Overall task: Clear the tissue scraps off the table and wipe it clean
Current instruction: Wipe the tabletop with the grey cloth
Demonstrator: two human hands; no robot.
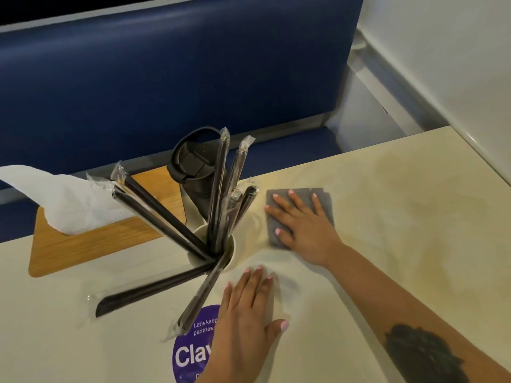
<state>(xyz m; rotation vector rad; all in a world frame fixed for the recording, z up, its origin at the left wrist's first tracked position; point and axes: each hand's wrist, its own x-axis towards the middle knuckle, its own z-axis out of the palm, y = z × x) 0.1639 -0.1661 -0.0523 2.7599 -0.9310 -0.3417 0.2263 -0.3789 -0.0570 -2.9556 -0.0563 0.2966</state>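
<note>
Cloth (pixel 300 214), grey and folded, lies toward the far edge of the cream table (pixel 401 217), pressed flat under the right hand (pixel 301 225) with fingers spread straight. The left hand (pixel 249 313) rests flat, fingers straight, near the table's near edge, partly covering a purple sticker (pixel 190 352), beside a white cup (pixel 221 252) of wrapped black straws (pixel 154 214).

Dim warm indoor light, soft shadows under hands. Faint sheen on tabletop (pixel 387 217) twd far right corner. Slight blur overall, wide-angle bending at frame edges.
</note>
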